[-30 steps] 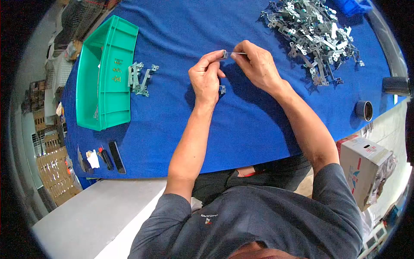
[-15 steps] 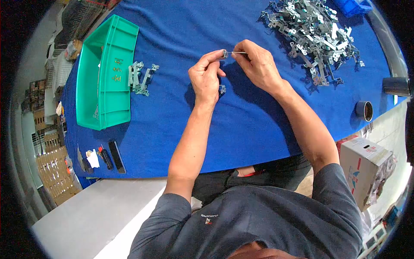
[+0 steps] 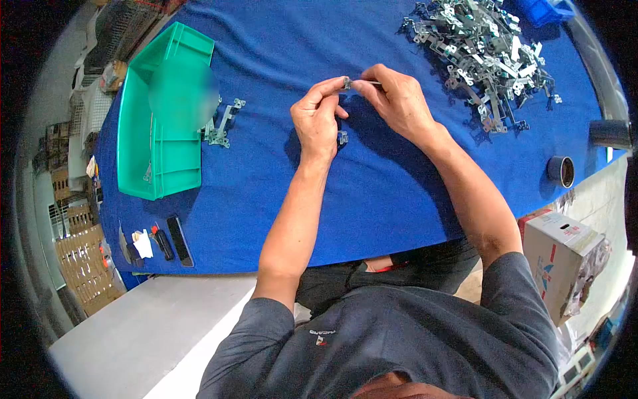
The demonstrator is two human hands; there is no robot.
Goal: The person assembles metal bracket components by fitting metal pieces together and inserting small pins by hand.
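My left hand (image 3: 316, 121) pinches a small metal bracket (image 3: 347, 83) at its fingertips, over the blue cloth. Part of the bracket is hidden by the fingers. To its right, my right hand (image 3: 397, 100) holds a thin metal rod (image 3: 375, 82) between thumb and forefinger, close against the bracket. Another metal part (image 3: 343, 137) shows beside my left hand, partly covered by it. Several metal brackets (image 3: 228, 122) lie next to the green bin (image 3: 178, 151) on the left.
A large heap of metal brackets (image 3: 488, 60) lies at the upper right, near a blue tray (image 3: 545, 11). A round dark container (image 3: 561, 171) stands at the right. At the lower left lie a phone (image 3: 179, 241) and a black tool (image 3: 162, 244). A carton (image 3: 559, 253) stands beyond the table edge.
My right thumb and fingers have moved slightly left, closer to the bracket, and less of the rod shows. A blurred patch now covers part of the green bin. My left hand has stayed in place.
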